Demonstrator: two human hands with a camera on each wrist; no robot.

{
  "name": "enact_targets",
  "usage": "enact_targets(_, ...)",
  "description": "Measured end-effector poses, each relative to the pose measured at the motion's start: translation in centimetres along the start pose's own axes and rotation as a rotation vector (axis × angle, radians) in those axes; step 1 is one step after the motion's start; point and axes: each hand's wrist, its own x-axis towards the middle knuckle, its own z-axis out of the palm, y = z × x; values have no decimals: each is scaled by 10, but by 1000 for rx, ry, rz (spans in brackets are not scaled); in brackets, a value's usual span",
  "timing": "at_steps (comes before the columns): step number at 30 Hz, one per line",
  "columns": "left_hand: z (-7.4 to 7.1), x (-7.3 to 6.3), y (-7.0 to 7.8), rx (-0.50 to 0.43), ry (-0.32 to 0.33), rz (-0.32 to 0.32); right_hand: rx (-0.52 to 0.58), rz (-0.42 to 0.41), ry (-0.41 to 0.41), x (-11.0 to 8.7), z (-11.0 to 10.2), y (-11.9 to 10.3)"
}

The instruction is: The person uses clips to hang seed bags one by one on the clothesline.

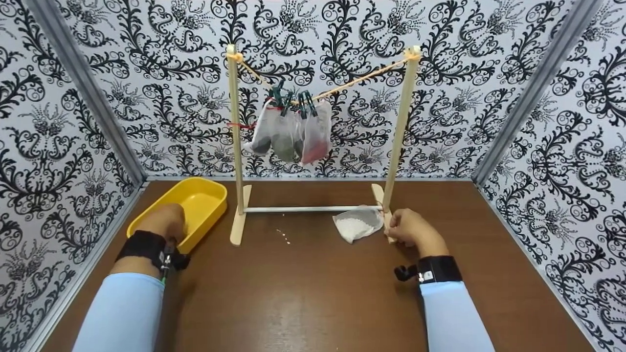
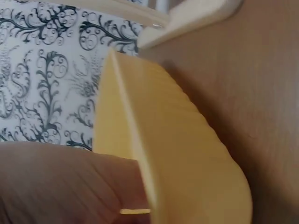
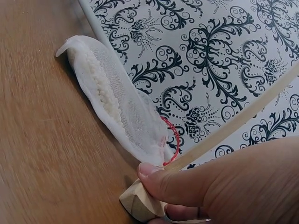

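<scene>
My left hand (image 1: 164, 220) reaches over the near side of a yellow tray (image 1: 215, 211); its fingers are hidden inside. In the left wrist view, the tray's wall (image 2: 187, 154) covers them. A white mesh drawstring bag (image 1: 354, 230) with white grains lies on the table by the rack's right foot. My right hand (image 1: 411, 227) is at the bag's gathered end, where the thumb (image 3: 152, 172) and curled fingers seem to pinch it. A red cord (image 3: 175, 135) loops from that end. The wooden foot (image 3: 140, 203) is just below the thumb.
A wooden rack (image 1: 235, 142) carries a sagging orange string (image 1: 364, 78). Dark green clips (image 1: 303, 105) hold several filled mesh bags (image 1: 317, 139) on it. A white bar (image 1: 308, 209) joins the feet. Spilled grains (image 1: 283, 236) lie on the brown table (image 1: 293, 293). Patterned walls surround it.
</scene>
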Motion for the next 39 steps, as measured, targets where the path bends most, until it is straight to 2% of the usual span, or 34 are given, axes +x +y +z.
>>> enact_targets(2,-1,9,-1,-65,108,34,8,6,2,0,0,-1)
enact_targets(4,-3,12,5,-134,267,56,13,3,-5,0,0,-1)
enact_targets(7,-6,2,27,-195,539,60,33,5,-9,1,1,-2)
enact_targets(9,-5,-8,48,-197,685,69,32,-3,-10,1,2,-2)
enact_targets(11,0,-17,70,-227,775,98,29,-4,-4,2,3,-2)
enact_targets(13,13,-19,94,-306,802,144,15,-9,-3,2,2,-2)
enact_targets(15,30,-15,119,-430,814,232,-1,-13,3,0,0,-1)
enact_targets(17,49,-8,145,-563,796,332,-41,-22,14,-1,-2,-2)
enact_targets(19,66,1,170,-627,781,437,-105,-29,31,-2,-4,-4)
enact_targets(21,77,5,194,-670,703,520,-173,-32,55,-2,-6,-8)
enact_targets(23,85,8,217,-750,569,567,-197,-42,80,-3,-8,-17)
enact_targets(25,90,9,238,-853,445,578,-173,-92,104,-5,-10,-30)
enact_targets(27,97,10,257,-979,358,578,-89,-185,116,-11,-11,-48)
enact_targets(31,110,10,290,-1181,279,594,105,-423,107,-29,-10,-87)
enact_targets(33,116,8,304,-1251,239,610,165,-506,111,-38,-9,-102)
enact_targets(36,124,6,318,-1328,181,626,202,-579,135,-47,-7,-113)
enact_targets(39,129,5,323,-1388,155,630,215,-606,145,-48,-6,-115)
